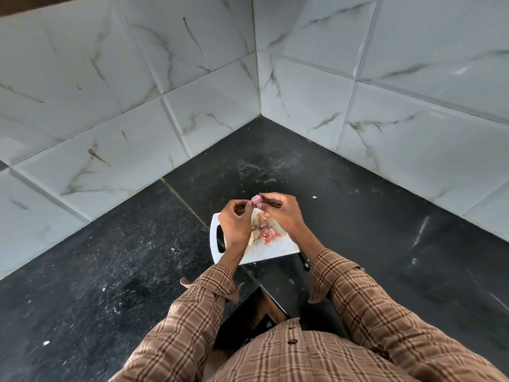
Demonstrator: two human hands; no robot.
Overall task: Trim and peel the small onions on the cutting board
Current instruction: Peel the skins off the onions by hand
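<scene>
A small purple onion (257,200) is pinched between both hands above the far edge of the white cutting board (271,250). The left hand (235,224) steadies it; the right hand (281,210) grips its skin. Peeling cleanly probably means pulling from the trimmed end, letting scraps fall onto the peel pile (265,230) on the desk's board.

Soft, even daylight fills the scene, bright on the pale wall tiles (303,51) and dimmer on the dark desk (385,216). A faint sheen streaks the desk at right. Shadows are weak. Wide-angle distortion bends the tile lines toward the edges; focus is fairly sharp.
</scene>
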